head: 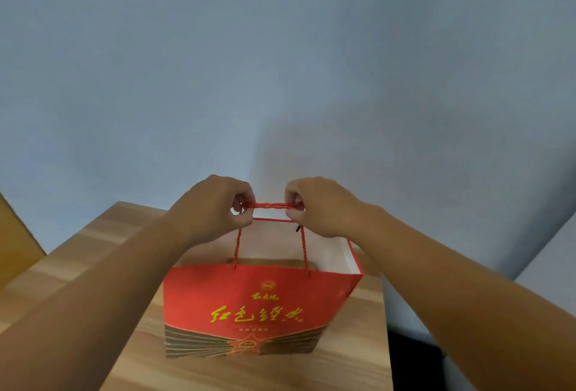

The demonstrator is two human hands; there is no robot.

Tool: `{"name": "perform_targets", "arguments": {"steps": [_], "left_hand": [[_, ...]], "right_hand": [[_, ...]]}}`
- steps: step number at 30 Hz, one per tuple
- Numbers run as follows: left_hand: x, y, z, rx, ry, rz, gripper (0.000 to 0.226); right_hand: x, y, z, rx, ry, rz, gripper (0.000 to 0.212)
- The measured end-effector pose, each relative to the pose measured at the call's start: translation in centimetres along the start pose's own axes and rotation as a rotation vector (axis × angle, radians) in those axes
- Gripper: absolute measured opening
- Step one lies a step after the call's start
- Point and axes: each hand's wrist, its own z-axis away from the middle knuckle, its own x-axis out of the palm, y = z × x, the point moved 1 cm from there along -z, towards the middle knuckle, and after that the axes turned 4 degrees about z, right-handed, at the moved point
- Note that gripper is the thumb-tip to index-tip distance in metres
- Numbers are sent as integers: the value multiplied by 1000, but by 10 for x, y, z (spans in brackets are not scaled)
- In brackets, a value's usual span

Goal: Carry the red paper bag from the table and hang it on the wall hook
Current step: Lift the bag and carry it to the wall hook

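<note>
Left grip (pixel 218 208) and right grip (pixel 318 206) pinch the cord (pixel 272 205); below them the bag (pixel 258 306) bears yellow Chinese script, on the counter (pixel 93 266).

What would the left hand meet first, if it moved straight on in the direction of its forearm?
Probably the blue-grey wall. The left hand, closed on the red rope handle, points forward and up past the table's far edge. Nothing else shows there, though depth is unclear.

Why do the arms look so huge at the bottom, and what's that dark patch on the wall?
Head view: the wide-angle lens stretches the forearms toward the corners, while the left hand and right hand at centre look normal. The dark patch on the wall is a soft shadow. Light is even, no glare; the red paper bag print is slightly soft.
</note>
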Motion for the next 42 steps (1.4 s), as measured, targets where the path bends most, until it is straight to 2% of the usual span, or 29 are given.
{"name": "perform_targets", "arguments": {"steps": [8, 12, 16, 20, 24, 30, 33, 42], "left_hand": [[-9, -4, 23, -62, 26, -22, 4], [-24, -10, 54, -182, 71, -27, 5], [-45, -32, 107, -273, 150, 12, 8], [-74, -47, 165, -348, 196, -38, 6], [-108, -66, 233, -473, 317, -118, 8], [-151, -85, 328, -572, 387, -261, 8], [-168, -93, 367, -586, 405, -316, 6], [-184, -108, 440, -732, 519, -350, 11]], "right_hand": [[10, -13, -6, -70, 81, -12, 10], [17, -44, -19, -171, 40, -61, 10], [26, -94, -35, -272, -37, -119, 7], [37, -158, -45, -362, -99, -56, 6], [42, -238, -37, -494, -106, -63, 5], [64, -334, -23, -620, -64, -59, 11], [60, -380, 0, -709, -104, -46, 10], [90, -450, 17, -894, -94, -184, 12]]}}
